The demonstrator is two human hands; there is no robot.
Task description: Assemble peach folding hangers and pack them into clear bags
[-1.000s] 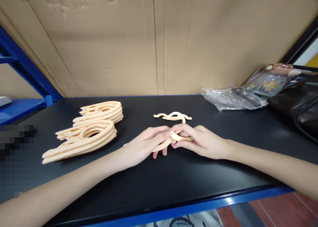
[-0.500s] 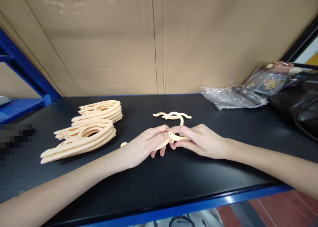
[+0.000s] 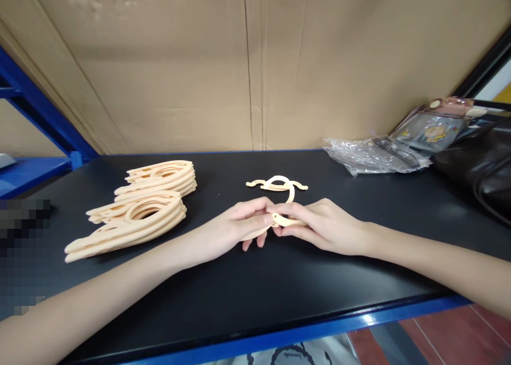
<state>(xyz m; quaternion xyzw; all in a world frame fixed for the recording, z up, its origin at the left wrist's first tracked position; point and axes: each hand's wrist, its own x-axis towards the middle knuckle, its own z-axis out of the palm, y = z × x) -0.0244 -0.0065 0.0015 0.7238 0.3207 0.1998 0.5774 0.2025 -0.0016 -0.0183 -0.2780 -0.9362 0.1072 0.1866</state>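
A cream plastic folding hanger [image 3: 289,222] is held between both hands above the middle of the black table, its curved hook rising behind the fingers. My left hand [image 3: 235,226] is closed around its left arm, with the thumb along the top close to the joint. On the other side, my right hand [image 3: 325,227] pinches the right arm between thumb and fingers. The fingers hide much of the joint. Just beyond the hands lies another cream hanger piece [image 3: 253,184], partly overlapped by the hook in this view.
To the left stand two stacks of cream folding hangers, a nearer stack [image 3: 131,229] and a farther stack [image 3: 167,177]. Crumpled clear plastic bags [image 3: 373,155] and a black bag [image 3: 475,152] occupy the back right. A cardboard wall [image 3: 179,72] closes off the table's back.
The hanger's hook has tilted slightly, and its left end no longer shows beyond my left wrist. Both hands keep their grip in nearly the same place.
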